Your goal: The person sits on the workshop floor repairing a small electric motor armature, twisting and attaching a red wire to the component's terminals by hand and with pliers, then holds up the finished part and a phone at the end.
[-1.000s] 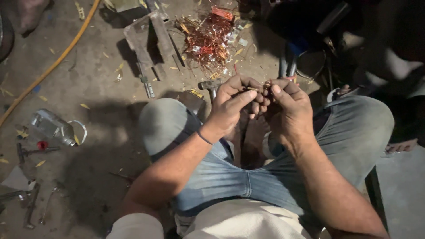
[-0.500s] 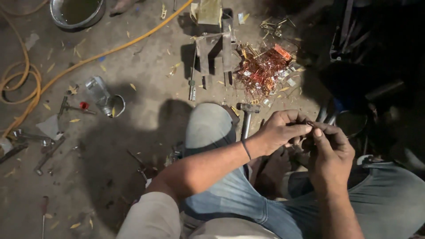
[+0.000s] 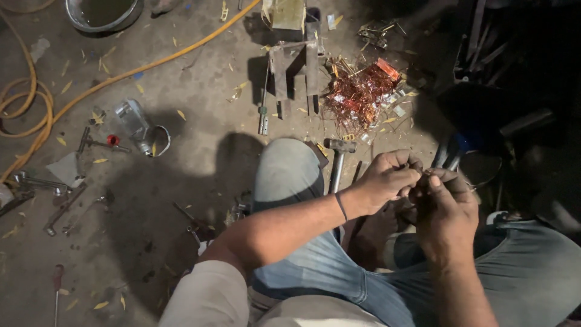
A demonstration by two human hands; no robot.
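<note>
Left hand (image 3: 387, 180) and right hand (image 3: 446, 209) pinched together between the knees on something small (item not discernible); hammer (image 3: 338, 158) just beyond left hand, copper wire tangle (image 3: 361, 97) farther.

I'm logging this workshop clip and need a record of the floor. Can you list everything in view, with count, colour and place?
Copper wire tangle: one, orange-red, floor ahead of the knees.
Hammer: one, grey metal, beside the left knee.
Metal bracket: one, dark grey, upper middle floor.
Hose: one, yellow, looping from the left edge to the top.
Bowl: one, metal, top left.
Metal funnel-like part: one, silver, left of middle.
Screwdriver: one, red handle, bottom left.
Spanners and small tools: several, grey, left edge.
Left hand: fingers pinched on something too small to tell.
Right hand: touching the left hand, fingers on the same small thing.
</note>
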